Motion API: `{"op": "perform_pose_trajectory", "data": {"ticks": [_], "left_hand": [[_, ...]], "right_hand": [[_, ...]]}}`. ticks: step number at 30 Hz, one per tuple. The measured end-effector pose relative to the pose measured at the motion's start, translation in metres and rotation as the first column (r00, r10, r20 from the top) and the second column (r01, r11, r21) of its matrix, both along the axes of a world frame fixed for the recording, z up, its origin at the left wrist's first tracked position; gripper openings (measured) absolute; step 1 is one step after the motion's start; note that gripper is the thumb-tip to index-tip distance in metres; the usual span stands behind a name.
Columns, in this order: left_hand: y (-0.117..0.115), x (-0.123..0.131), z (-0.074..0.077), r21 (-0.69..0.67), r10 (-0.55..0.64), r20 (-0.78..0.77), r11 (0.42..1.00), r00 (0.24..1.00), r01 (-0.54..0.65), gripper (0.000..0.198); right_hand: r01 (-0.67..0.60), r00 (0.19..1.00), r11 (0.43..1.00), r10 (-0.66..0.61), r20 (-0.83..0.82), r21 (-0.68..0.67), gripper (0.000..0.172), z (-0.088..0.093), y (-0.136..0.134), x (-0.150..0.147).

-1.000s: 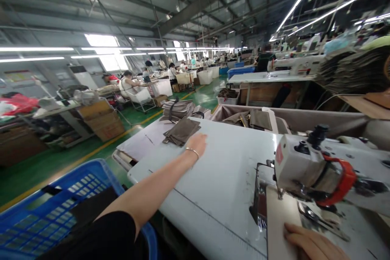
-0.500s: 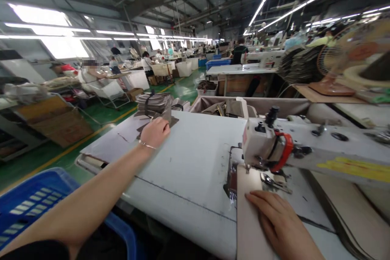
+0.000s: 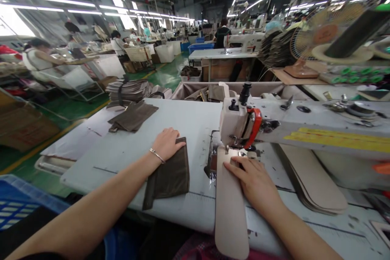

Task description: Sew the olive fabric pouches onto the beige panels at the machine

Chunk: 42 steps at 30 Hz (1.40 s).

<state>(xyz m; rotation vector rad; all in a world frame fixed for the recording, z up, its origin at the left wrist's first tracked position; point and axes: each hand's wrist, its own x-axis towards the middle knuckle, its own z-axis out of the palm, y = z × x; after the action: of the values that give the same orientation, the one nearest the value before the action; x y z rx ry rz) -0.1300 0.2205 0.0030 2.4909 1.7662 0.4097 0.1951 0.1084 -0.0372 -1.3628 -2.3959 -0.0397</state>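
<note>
My left hand [image 3: 167, 143] grips the top edge of a dark brown fabric piece [image 3: 169, 172] that lies on the white sewing table [image 3: 122, 150], left of the machine. My right hand [image 3: 251, 178] lies flat, fingers spread, on a long beige rounded strip [image 3: 229, 207] whose far end sits under the needle of the white sewing machine [image 3: 243, 120]. The strip's near end hangs over the table's front edge. A small pile of the same brown pieces [image 3: 132, 115] lies farther back on the table.
A stack of beige strips [image 3: 310, 183] lies right of the machine. Behind the table are a bundled stack of brown pieces [image 3: 126, 89] and a fabric-lined trough [image 3: 195, 91]. A fan [image 3: 317, 36] stands at right. A blue crate [image 3: 18, 207] sits at lower left. Other people work at distant tables.
My left hand took one brown piece from the far pile and pulled it near, next to the machine. My right hand slid up the beige strip toward the needle. The view swung right.
</note>
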Motion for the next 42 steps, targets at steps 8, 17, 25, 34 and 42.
{"op": "perform_pose_trajectory", "data": {"ticks": [8, 17, 25, 34, 42], "left_hand": [[-0.023, 0.022, 0.01, -0.188, -0.171, 0.278, 0.955, 0.945, 0.228, 0.018], [-0.026, 0.128, 0.004, -0.216, -0.197, 0.45, 0.922, 0.871, 0.321, 0.005], [-0.025, 0.129, -0.002, -0.164, -0.273, 0.395, 0.918, 0.877, 0.36, 0.011], [-0.02, 0.137, -0.003, -0.124, -0.228, 0.364, 0.949, 0.903, 0.289, 0.012], [-0.021, 0.14, -0.003, -0.081, -0.187, 0.356, 0.97, 0.916, 0.229, 0.009]], "right_hand": [[0.048, 0.999, 0.999, -0.048, -0.001, -0.015, 0.042, 0.001, 0.001, -0.004], [0.048, 0.999, 0.998, -0.047, 0.014, -0.036, 0.04, 0.005, -0.001, -0.008], [0.084, 0.995, 0.996, -0.082, 0.055, -0.034, 0.048, 0.007, 0.0, -0.009], [0.095, 0.994, 0.995, -0.093, 0.057, -0.038, 0.048, 0.004, -0.001, -0.009], [0.093, 0.994, 0.994, -0.09, 0.07, -0.053, 0.047, 0.005, -0.001, -0.008]]}}
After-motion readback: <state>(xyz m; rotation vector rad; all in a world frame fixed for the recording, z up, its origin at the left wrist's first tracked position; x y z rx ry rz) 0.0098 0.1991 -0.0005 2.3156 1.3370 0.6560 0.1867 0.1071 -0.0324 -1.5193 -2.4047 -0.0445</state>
